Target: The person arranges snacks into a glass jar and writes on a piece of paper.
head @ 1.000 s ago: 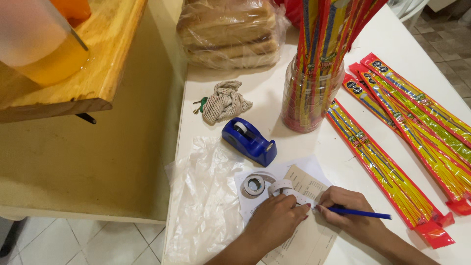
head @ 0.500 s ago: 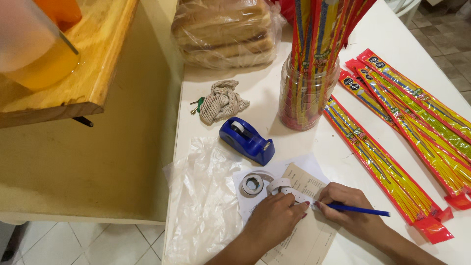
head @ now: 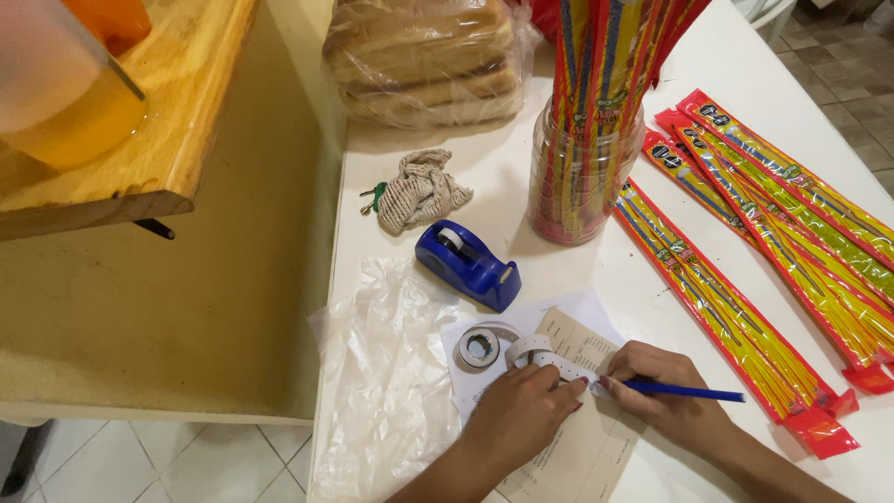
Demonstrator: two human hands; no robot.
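The view drifts slightly rightward; the right hand (head: 675, 401) with its blue pen (head: 684, 392) sits a touch lower on the paper (head: 568, 456).

The tape dispenser (head: 468, 265) sits on the table (head: 521, 177), with the jar of long packets (head: 581, 172) to its right, the bagged bread (head: 424, 61) far behind, and the papers (head: 568, 410) near.
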